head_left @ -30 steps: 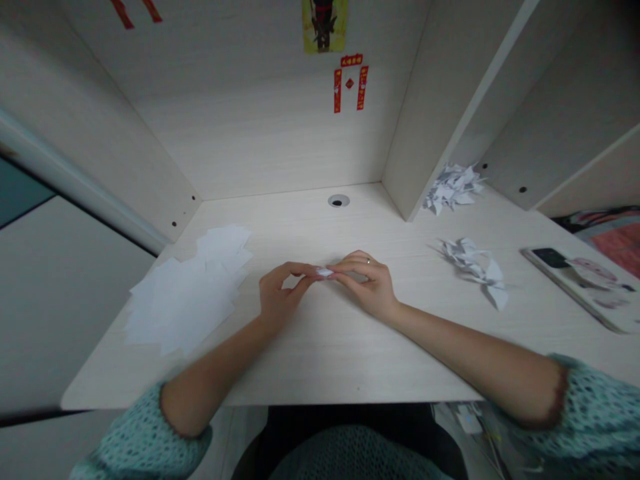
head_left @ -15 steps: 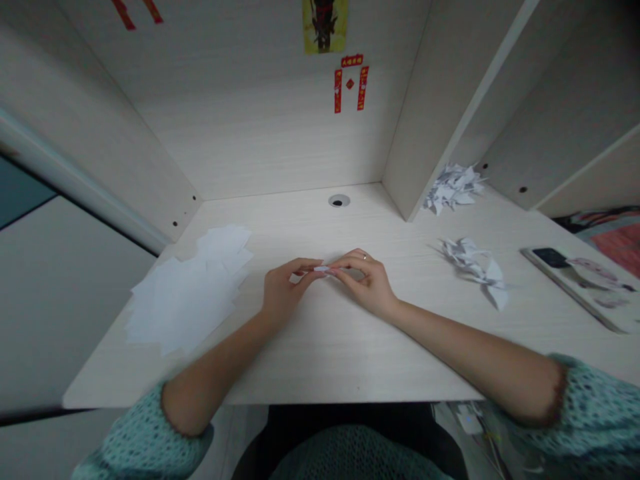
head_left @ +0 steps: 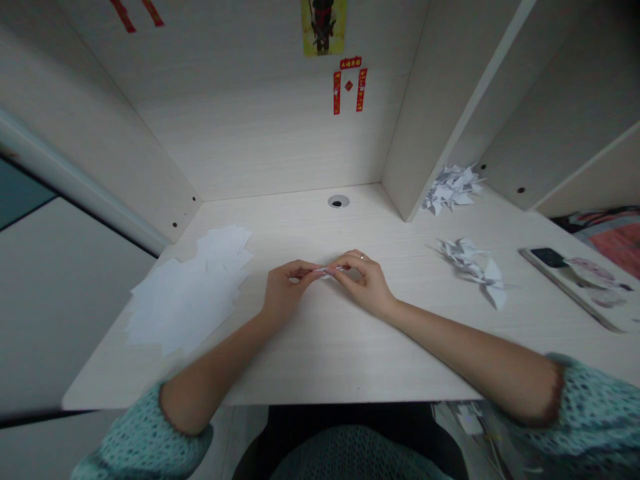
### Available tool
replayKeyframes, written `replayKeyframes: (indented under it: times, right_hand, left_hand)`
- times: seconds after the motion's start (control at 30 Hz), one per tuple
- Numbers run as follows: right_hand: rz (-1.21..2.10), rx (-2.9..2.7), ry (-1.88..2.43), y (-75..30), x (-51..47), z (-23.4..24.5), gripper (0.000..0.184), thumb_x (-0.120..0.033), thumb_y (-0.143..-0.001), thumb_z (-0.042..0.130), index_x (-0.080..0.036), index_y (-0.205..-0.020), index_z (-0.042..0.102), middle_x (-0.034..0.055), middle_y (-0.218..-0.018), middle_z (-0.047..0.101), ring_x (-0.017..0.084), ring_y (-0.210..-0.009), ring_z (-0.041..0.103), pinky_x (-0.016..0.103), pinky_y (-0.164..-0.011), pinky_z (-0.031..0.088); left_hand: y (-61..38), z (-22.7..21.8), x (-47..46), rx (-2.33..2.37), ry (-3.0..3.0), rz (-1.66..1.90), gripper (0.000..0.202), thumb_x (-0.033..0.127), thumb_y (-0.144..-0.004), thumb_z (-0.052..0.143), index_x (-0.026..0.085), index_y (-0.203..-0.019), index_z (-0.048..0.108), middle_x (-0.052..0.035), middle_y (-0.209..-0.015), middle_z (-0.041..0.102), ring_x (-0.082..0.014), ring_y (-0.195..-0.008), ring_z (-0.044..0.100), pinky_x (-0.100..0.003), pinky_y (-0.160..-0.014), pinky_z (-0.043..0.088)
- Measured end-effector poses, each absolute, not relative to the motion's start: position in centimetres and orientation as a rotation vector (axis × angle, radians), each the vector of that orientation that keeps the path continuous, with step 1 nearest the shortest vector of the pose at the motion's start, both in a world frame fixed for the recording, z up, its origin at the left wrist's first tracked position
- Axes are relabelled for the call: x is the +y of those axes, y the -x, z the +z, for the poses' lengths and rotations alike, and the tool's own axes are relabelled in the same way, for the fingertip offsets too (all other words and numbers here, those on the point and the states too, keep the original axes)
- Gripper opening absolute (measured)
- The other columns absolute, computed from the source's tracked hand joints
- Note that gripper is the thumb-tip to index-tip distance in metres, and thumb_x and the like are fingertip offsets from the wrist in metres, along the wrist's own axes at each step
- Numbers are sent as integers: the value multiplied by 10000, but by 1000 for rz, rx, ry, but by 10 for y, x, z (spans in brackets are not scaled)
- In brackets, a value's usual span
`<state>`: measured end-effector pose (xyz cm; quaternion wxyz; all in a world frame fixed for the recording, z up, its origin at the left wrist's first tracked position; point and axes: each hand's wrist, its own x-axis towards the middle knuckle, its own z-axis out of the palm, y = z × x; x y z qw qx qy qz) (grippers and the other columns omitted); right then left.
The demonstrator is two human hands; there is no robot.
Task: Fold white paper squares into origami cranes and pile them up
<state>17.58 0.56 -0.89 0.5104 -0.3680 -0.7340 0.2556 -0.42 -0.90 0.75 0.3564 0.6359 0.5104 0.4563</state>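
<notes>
Between my fingertips, over the middle of the desk (head_left: 350, 353), is a small folded piece of white paper (head_left: 325, 270), mostly covered by the fingers. My left hand (head_left: 290, 287) pinches its left end with thumb and forefinger. From the other side my right hand (head_left: 364, 279), with a ring on one finger, pinches the right end. The two hands' fingertips nearly meet. To the left lies a spread stack of white paper sheets (head_left: 190, 293). On the right rests a small group of folded white paper pieces (head_left: 475, 267).
A larger heap of folded paper (head_left: 454, 187) sits behind the upright divider panel (head_left: 420, 133). A phone-like device with a patterned case (head_left: 580, 283) lies at the far right. A round cable hole (head_left: 339, 201) is at the back, below red paper decorations (head_left: 349, 87).
My fingers have closed in a little more on the small paper, so less of it shows. Both hands stay in nearly the same place.
</notes>
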Motion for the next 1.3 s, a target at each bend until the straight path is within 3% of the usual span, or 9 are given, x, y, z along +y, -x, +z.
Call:
replayKeyframes:
  times: [0.13,0.4,0.7,0.9,1.3]
  right_hand:
    - [691,-1723,929,-175,6,-11,158,-331,-796,666,-221,-906,691,32,-781,651,164,-737,568,305,-687,443]
    - [808,-1698,962,-174,6,-12,129,-300,-809,639,-216,-874,711,40,-780,656,169,-753,577,314,-711,444]
    - [881,-1629,921,-172,9,-18,277,-329,-793,660,-242,-1054,697,41,-790,670,175,-765,581,335,-747,461]
    - [866,-1670,922,-171,9,-17,131,-364,-763,690,-242,-785,733,40,-771,706,187,-763,604,350,-756,444]
    - [1062,-1599,911,-172,10,-21,179,-369,-775,655,-206,-734,716,42,-747,692,178,-730,605,318,-690,440]
  left_hand:
    - [5,-1,-3,1249,-1426,1155,241,391,-696,725,175,-800,704,-42,-799,743,-173,-732,681,-274,-695,513]
    - [5,-12,0,1138,-1362,903,275,371,-683,731,169,-867,693,-50,-846,732,-166,-762,666,-270,-723,482]
    - [4,-6,-4,1237,-1455,869,252,401,-689,707,155,-741,690,-22,-689,692,-146,-619,611,-243,-588,420]
    - [5,-4,-3,1230,-1328,967,222,381,-652,740,166,-681,691,-13,-661,688,-135,-622,598,-238,-601,415]
    - [5,-4,-1,1111,-1286,912,212,352,-638,757,160,-661,670,-3,-664,678,-112,-618,594,-233,-632,426]
